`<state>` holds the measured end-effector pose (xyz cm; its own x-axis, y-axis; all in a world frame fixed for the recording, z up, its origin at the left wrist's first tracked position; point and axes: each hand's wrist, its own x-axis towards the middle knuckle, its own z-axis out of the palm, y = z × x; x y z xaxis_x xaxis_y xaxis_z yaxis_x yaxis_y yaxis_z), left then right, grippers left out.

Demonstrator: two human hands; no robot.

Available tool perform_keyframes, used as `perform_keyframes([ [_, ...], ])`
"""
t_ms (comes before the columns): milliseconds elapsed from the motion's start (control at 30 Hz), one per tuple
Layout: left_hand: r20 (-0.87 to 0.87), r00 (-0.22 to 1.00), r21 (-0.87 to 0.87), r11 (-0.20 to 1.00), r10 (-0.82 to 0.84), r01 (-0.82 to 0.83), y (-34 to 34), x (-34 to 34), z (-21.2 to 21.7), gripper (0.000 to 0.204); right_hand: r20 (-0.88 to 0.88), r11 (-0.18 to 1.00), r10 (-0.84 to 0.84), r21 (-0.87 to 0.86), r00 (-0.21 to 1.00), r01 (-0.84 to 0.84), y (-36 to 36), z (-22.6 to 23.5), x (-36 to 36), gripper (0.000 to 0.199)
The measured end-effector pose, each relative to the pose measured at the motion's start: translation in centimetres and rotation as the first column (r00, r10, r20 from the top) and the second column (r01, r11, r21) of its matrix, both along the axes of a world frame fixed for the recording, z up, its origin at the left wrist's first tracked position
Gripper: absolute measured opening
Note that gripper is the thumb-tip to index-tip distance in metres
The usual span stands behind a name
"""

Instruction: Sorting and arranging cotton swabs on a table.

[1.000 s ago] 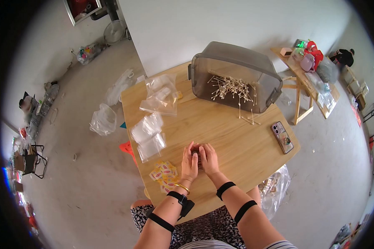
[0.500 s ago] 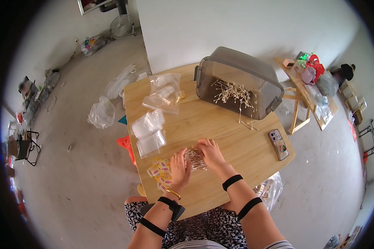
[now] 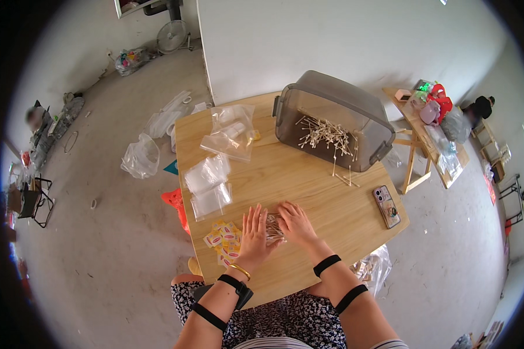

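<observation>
A bundle of cotton swabs (image 3: 273,229) lies on the wooden table between my two palms, its sticks running roughly side by side. My left hand (image 3: 254,235) rests along its left side with the fingers stretched out. Against its right side lies my right hand (image 3: 297,225), fingers extended and partly over the swabs, thumb hidden in part. Just left of my left hand is a heap of small yellow-and-white paper slips (image 3: 223,239). A grey see-through plastic tub (image 3: 337,93), tipped on its side, holds many loose swabs (image 3: 327,135); a few have spilled past its rim.
Small clear bags (image 3: 211,203) and a larger zip bag (image 3: 230,131) lie at the table's left. A phone (image 3: 386,207) is near the right edge. Beyond stands a side table (image 3: 410,110) with bags on it. A bag of pale pieces (image 3: 374,269) sits below the right edge.
The fingers of my left hand have straightened and spread along the swabs. My right hand has shifted slightly down and lies flatter. The view has tilted a little.
</observation>
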<state>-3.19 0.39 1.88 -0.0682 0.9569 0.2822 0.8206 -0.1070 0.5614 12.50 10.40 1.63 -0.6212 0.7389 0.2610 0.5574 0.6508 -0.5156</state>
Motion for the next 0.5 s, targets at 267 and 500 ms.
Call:
perform_keyframes([
  [267,-0.135,0.985,-0.134,0.987,-0.103,0.085,0.3,-0.9,0.5,0.110,-0.067,0.985,-0.098,-0.148,0.993,0.087,-2.6,0.7,1.1,0.040],
  [500,-0.391,0.916,-0.187,0.982,-0.086,0.012,0.8,-0.1,2.1,0.104,0.000,0.902,-0.432,-0.015,0.902,0.432,-5.5,-0.7,3.6,0.043],
])
